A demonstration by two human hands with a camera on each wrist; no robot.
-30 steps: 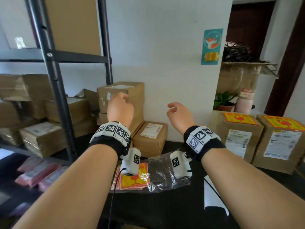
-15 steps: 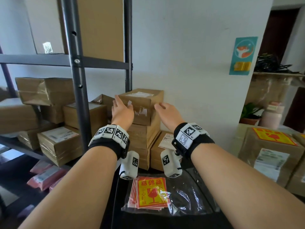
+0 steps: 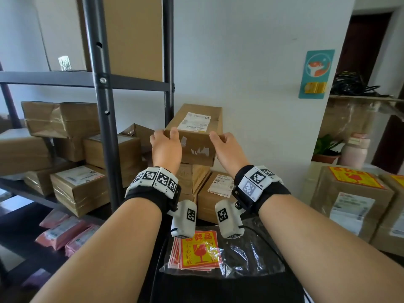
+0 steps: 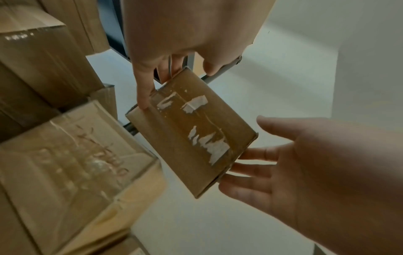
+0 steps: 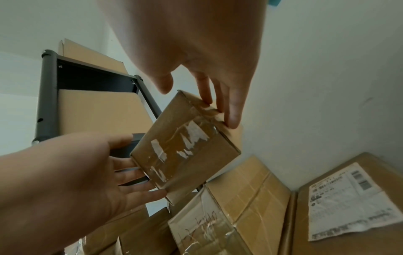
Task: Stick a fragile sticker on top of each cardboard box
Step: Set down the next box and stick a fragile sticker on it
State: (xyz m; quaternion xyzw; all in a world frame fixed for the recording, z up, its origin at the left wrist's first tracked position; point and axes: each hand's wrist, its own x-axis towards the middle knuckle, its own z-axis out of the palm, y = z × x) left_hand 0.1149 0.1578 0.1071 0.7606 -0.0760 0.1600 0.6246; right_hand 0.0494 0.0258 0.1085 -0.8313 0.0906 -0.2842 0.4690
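Fetching step: both hands, left (image 3: pixel 166 147) and right (image 3: pixel 227 147), clasp the top cardboard box (image 3: pixel 196 136) at its ends, atop the stack by the wall. Next: bring it to the worktop near the fragile stickers (image 3: pixel 196 251), label side up.

Legible: fragile stickers (image 3: pixel 198 251), red on yellow, stacked in a clear bag, read "易碎品" across the top and "小心轻放" down the left beside a broken-glass symbol. Wrist bands (image 3: pixel 157 179) carry black-and-white square marker codes, no words. Shipping label (image 3: pixel 194 121) on the held cardboard box (image 3: pixel 196 147): print too small to read.
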